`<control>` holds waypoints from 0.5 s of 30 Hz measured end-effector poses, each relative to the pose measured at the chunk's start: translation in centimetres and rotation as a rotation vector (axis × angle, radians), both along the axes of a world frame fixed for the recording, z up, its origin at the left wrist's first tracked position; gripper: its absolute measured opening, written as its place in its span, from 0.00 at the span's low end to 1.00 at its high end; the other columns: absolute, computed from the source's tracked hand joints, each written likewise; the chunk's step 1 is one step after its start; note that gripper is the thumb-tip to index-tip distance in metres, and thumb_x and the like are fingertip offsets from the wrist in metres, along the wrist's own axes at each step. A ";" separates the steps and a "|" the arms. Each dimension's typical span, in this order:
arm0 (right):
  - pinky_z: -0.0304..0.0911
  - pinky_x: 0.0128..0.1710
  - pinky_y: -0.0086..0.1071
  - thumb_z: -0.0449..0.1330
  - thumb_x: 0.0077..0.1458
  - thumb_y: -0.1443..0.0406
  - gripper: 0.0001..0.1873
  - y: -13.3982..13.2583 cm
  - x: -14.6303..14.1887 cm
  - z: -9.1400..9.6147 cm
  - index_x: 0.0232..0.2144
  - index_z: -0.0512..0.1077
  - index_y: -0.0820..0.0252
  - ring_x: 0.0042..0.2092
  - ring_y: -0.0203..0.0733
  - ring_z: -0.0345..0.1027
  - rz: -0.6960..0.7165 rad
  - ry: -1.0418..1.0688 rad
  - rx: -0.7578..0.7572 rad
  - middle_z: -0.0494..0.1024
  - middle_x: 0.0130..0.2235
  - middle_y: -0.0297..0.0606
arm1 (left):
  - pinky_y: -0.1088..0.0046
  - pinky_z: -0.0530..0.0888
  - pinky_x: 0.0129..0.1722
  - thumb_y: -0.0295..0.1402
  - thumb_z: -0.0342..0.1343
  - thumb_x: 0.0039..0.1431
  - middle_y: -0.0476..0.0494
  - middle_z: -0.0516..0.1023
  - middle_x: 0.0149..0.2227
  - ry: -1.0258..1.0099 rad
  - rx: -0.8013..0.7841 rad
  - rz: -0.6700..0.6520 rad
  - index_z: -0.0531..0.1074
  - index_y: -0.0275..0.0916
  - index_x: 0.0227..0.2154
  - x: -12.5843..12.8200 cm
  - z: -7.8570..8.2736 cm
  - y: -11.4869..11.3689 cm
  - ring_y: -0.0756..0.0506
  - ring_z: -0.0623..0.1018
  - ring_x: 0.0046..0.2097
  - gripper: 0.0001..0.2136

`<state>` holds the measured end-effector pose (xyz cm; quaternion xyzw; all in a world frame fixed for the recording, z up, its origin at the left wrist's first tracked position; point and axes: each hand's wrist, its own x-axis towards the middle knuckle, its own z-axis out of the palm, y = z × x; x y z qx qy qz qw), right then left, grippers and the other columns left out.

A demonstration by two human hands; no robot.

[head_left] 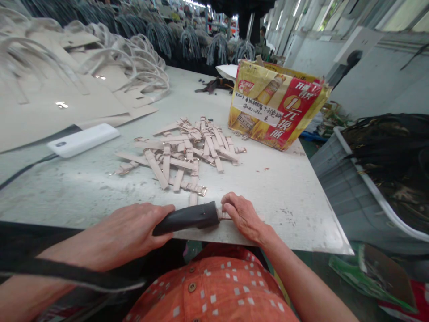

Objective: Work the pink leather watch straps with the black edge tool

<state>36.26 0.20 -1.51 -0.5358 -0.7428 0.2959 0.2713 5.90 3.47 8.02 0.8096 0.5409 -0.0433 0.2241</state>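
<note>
My left hand (129, 232) is closed round the black handle of a tool (186, 218) that lies along the table's near edge. My right hand (243, 214) pinches a small beige strap piece (225, 215) at the tool's tip, pressing it on the table. Just beyond, a pile of several beige leather straps with metal buckles (184, 152) lies spread on the grey table (284, 192).
A yellow and red printed carton (275, 105) stands at the back right. A white flat device (82, 139) with a cable lies at the left, beside stacked beige bag panels with handles (77, 76). A grey bin (355, 188) holding dark material stands right of the table.
</note>
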 end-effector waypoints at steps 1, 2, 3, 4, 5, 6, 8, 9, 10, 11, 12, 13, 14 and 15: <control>0.63 0.47 0.36 0.53 0.74 0.66 0.08 0.0 0.0 0.0 0.42 0.71 0.52 0.43 0.45 0.72 -0.001 0.002 -0.006 0.79 0.40 0.34 | 0.61 0.77 0.49 0.45 0.60 0.58 0.42 0.90 0.41 0.051 -0.017 -0.051 0.85 0.46 0.47 0.3 -0.1 0.1 0.33 0.88 0.45 0.18; 0.63 0.47 0.37 0.52 0.74 0.66 0.08 0.0 0.0 0.0 0.42 0.71 0.53 0.43 0.45 0.72 -0.003 0.005 -0.014 0.80 0.40 0.34 | 0.60 0.77 0.49 0.46 0.58 0.59 0.40 0.90 0.43 0.098 -0.030 -0.096 0.85 0.45 0.50 0.4 -0.3 0.3 0.32 0.88 0.46 0.20; 0.63 0.47 0.37 0.52 0.74 0.66 0.08 0.1 0.0 0.0 0.42 0.71 0.53 0.43 0.45 0.72 -0.005 0.007 -0.021 0.80 0.40 0.35 | 0.58 0.78 0.50 0.48 0.56 0.60 0.37 0.90 0.45 0.126 -0.041 -0.122 0.84 0.45 0.52 0.6 -0.6 0.3 0.31 0.88 0.48 0.23; 0.63 0.47 0.37 0.52 0.74 0.66 0.08 0.1 0.0 0.1 0.43 0.72 0.53 0.43 0.45 0.72 -0.008 0.011 -0.029 0.80 0.41 0.35 | 0.58 0.78 0.50 0.49 0.56 0.60 0.36 0.90 0.45 0.132 -0.042 -0.121 0.83 0.44 0.54 0.6 -0.8 0.4 0.30 0.88 0.48 0.25; 0.64 0.47 0.37 0.52 0.73 0.66 0.09 0.1 0.0 0.1 0.43 0.72 0.53 0.43 0.45 0.73 -0.011 0.018 -0.037 0.80 0.41 0.35 | 0.57 0.78 0.50 0.50 0.56 0.60 0.35 0.90 0.46 0.129 -0.045 -0.113 0.83 0.44 0.54 0.7 -1.0 0.4 0.29 0.88 0.48 0.26; 0.64 0.48 0.37 0.52 0.73 0.67 0.09 0.1 0.1 0.2 0.43 0.72 0.53 0.43 0.45 0.73 -0.013 0.031 -0.046 0.81 0.41 0.35 | 0.57 0.78 0.50 0.50 0.55 0.60 0.35 0.90 0.46 0.120 -0.053 -0.102 0.83 0.43 0.54 0.7 -1.1 0.4 0.29 0.88 0.48 0.25; 0.66 0.48 0.37 0.52 0.73 0.68 0.09 0.1 0.4 0.6 0.45 0.73 0.53 0.44 0.44 0.74 -0.003 0.072 -0.063 0.82 0.42 0.35 | 0.58 0.78 0.46 0.49 0.54 0.61 0.36 0.90 0.44 0.101 -0.090 -0.093 0.83 0.44 0.50 0.7 -1.0 0.2 0.30 0.88 0.46 0.23; 0.67 0.48 0.37 0.53 0.72 0.68 0.09 0.0 0.6 0.9 0.46 0.73 0.53 0.44 0.44 0.75 0.005 0.089 -0.057 0.82 0.42 0.35 | 0.59 0.78 0.45 0.49 0.54 0.62 0.37 0.90 0.43 0.089 -0.105 -0.089 0.84 0.44 0.47 0.7 -0.9 0.1 0.31 0.88 0.46 0.21; 0.67 0.50 0.38 0.55 0.71 0.69 0.09 -0.1 0.9 1.1 0.47 0.74 0.53 0.45 0.44 0.76 0.009 0.094 -0.034 0.83 0.44 0.36 | 0.59 0.78 0.45 0.49 0.53 0.62 0.37 0.90 0.43 0.075 -0.114 -0.086 0.84 0.44 0.45 0.7 -0.7 0.0 0.31 0.88 0.46 0.20; 0.68 0.52 0.39 0.57 0.68 0.70 0.10 -0.3 1.3 1.4 0.48 0.75 0.54 0.47 0.45 0.76 0.010 0.084 0.005 0.84 0.45 0.37 | 0.59 0.79 0.46 0.49 0.53 0.61 0.38 0.91 0.43 0.064 -0.115 -0.083 0.84 0.45 0.44 0.6 -0.6 0.0 0.31 0.88 0.47 0.20; 0.67 0.54 0.41 0.59 0.66 0.71 0.12 -0.6 1.6 1.6 0.48 0.76 0.54 0.49 0.47 0.76 0.009 0.056 0.052 0.84 0.47 0.39 | 0.58 0.79 0.48 0.50 0.54 0.61 0.38 0.91 0.44 0.059 -0.106 -0.077 0.84 0.45 0.45 0.5 -0.5 -0.1 0.30 0.88 0.48 0.20; 0.66 0.56 0.44 0.62 0.63 0.72 0.13 -0.8 2.0 1.7 0.49 0.77 0.55 0.51 0.49 0.76 0.007 0.016 0.094 0.84 0.48 0.40 | 0.58 0.79 0.49 0.51 0.54 0.60 0.38 0.91 0.44 0.061 -0.094 -0.067 0.84 0.46 0.46 0.4 -0.4 -0.2 0.30 0.88 0.49 0.21; 0.66 0.57 0.46 0.63 0.60 0.72 0.15 -1.1 2.3 1.6 0.49 0.78 0.55 0.52 0.50 0.76 0.006 -0.028 0.123 0.84 0.48 0.41 | 0.57 0.79 0.50 0.51 0.55 0.59 0.38 0.91 0.45 0.068 -0.083 -0.055 0.85 0.46 0.47 0.3 -0.4 -0.3 0.29 0.88 0.49 0.22; 0.65 0.57 0.47 0.64 0.58 0.73 0.17 -1.4 2.6 1.5 0.49 0.78 0.56 0.52 0.52 0.75 0.008 -0.065 0.132 0.84 0.48 0.42 | 0.56 0.79 0.51 0.51 0.56 0.58 0.37 0.91 0.45 0.077 -0.077 -0.045 0.85 0.46 0.48 0.1 -0.4 -0.4 0.29 0.88 0.49 0.23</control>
